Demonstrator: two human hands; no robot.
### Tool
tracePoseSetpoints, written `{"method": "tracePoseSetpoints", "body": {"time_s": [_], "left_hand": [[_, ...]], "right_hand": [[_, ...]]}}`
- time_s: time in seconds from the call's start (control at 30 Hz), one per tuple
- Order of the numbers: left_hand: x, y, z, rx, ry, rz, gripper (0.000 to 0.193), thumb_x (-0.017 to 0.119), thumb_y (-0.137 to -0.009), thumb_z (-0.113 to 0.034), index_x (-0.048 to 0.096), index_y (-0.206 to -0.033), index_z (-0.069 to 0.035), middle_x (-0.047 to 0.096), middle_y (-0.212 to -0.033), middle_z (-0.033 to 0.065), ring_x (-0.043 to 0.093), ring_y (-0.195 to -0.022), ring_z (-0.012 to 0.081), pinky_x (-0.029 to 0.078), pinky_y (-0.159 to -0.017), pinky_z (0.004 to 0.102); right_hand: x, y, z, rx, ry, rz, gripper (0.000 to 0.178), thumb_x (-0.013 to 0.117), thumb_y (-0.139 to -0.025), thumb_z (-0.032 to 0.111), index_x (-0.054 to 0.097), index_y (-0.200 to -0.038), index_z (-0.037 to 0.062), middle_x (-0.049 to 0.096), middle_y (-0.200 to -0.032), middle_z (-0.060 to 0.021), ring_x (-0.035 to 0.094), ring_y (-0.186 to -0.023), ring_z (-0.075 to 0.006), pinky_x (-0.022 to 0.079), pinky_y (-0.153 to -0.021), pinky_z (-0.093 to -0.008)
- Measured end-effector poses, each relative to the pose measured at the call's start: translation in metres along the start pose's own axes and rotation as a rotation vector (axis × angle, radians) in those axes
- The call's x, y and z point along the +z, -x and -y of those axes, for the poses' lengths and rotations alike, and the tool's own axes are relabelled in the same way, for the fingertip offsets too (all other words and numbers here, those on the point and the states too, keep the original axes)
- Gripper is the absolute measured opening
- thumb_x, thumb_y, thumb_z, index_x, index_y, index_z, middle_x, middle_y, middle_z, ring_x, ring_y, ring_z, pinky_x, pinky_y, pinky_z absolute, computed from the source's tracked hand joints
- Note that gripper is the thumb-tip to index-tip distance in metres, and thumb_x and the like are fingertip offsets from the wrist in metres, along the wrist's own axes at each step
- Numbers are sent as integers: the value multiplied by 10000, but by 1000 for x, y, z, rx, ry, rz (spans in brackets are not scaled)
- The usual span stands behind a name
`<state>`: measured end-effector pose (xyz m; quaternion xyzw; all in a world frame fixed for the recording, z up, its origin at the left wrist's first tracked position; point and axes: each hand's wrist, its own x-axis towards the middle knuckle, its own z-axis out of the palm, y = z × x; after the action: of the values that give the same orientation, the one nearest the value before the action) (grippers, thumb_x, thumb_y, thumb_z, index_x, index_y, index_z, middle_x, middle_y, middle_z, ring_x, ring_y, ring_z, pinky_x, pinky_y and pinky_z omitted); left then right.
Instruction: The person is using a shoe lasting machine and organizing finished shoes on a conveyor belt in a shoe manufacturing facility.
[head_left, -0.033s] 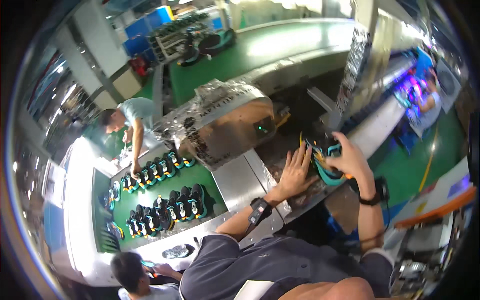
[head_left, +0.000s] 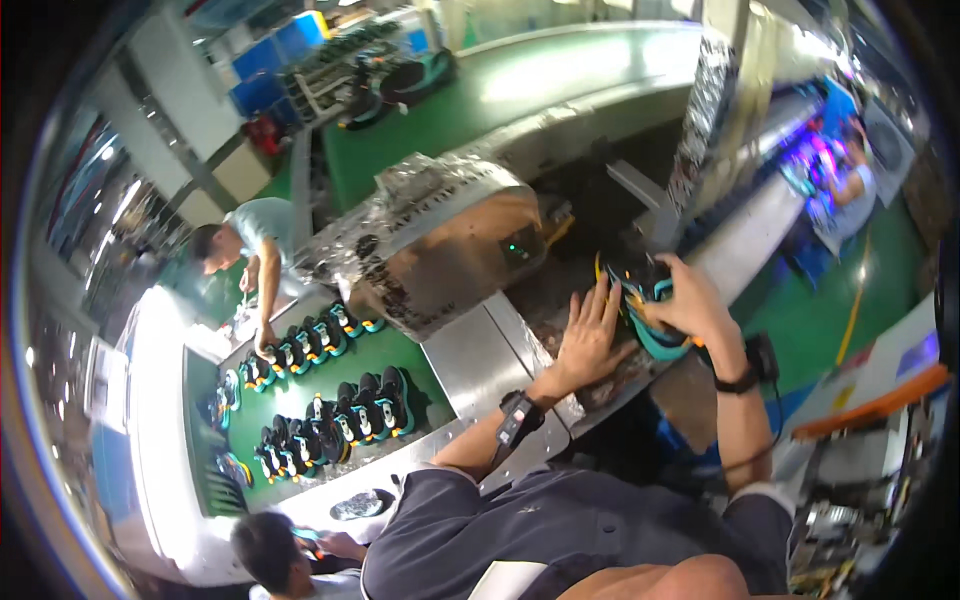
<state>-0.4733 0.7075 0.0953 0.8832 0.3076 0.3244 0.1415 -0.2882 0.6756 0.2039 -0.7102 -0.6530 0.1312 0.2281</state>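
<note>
A dark sports shoe [head_left: 658,342] with a teal sole and small orange parts is at the edge of the dark work surface in front of me. My right hand [head_left: 697,306] curls over its right side and grips it; the fingertips are partly hidden. Flat beside the shoe's left side lies my left hand [head_left: 590,338], its fingers stretched out and holding nothing. Whether the left fingertips touch the shoe, I cannot tell. Both wrists wear black bands.
Left of me, a green conveyor [head_left: 408,465] carries two rows of similar shoes [head_left: 365,407]. A foil-wrapped machine housing [head_left: 455,255] stands ahead, beside a foil-wrapped post [head_left: 700,130]. One co-worker [head_left: 262,235] reaches over the shoes; another person [head_left: 275,555] is at the lower left.
The view has shifted slightly, moving the background a little to the left. My right hand keeps its grip on the shoe, and my left hand stays flat beside it.
</note>
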Motion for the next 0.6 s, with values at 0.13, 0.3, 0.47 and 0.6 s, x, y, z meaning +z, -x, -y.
{"method": "tracePoseSetpoints", "body": {"time_s": [0.13, 0.3, 0.47, 0.6], "left_hand": [[-5, -5, 1, 6, 91, -17, 880, 735, -774, -345, 299, -1427, 54, 267, -1476, 316, 308, -1356, 459, 243, -1082, 618], [2, -5, 6, -6, 346, -74, 763, 723, -813, -288, 368, -1390, 63, 388, -1411, 298, 373, -1320, 431, 265, -1091, 547], [14, 1, 18, -123, 668, -82, 648, 653, -889, -147, 338, -1408, 76, 418, -1406, 257, 394, -1322, 329, 297, -1099, 415], [1, 4, -31, 7, 725, -1, 512, 535, -985, -206, 374, -1402, 44, 536, -1305, 220, 538, -1179, 279, 448, -984, 376]], "right_hand": [[15, -8, 6, 152, 150, -115, 699, 754, -613, 278, 537, -1215, -2, 646, -1014, -265, 608, -986, -434, 486, -864, -467], [9, 4, 15, 124, 154, -141, 647, 773, -653, 317, 566, -1205, 49, 678, -938, -193, 656, -890, -381, 519, -773, -454], [31, 35, 7, 15, 148, -357, 434, 727, -729, 267, 580, -1083, 64, 661, -851, -180, 669, -755, -355, 527, -643, -459], [48, 110, 0, -44, -166, -770, 595, 764, -724, 225, 476, -1216, 55, 657, -995, -192, 660, -867, -353, 530, -696, -432]]}}
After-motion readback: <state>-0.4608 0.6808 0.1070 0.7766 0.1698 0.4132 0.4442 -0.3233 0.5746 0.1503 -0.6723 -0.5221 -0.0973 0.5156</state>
